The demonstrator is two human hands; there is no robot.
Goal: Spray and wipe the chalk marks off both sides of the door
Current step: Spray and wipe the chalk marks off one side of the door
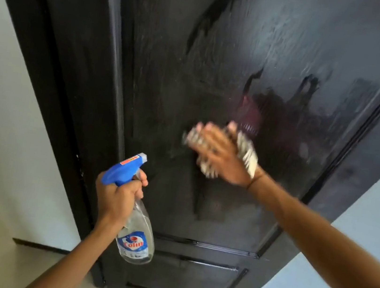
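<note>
Door-wiping was under way: the right hand [218,148], fingers spread flat, pressed a pale striped cloth [248,153] against the tall upper panel of the black door [222,50], blurred by its sweep. The left hand [116,195], nearer and lower left, clenched the neck of a clear spray bottle [136,229] with a blue trigger head [122,170], nozzle aimed at the door and one finger by the trigger. Around the cloth the panel looked hazy, with darker wet streaks above and to the right; no distinct chalk marks could be made out. Pale walls flanked the door on both sides. Doing this step well probably meant broad overlapping strokes with firm, even pressure, working over the hazy patches.
</note>
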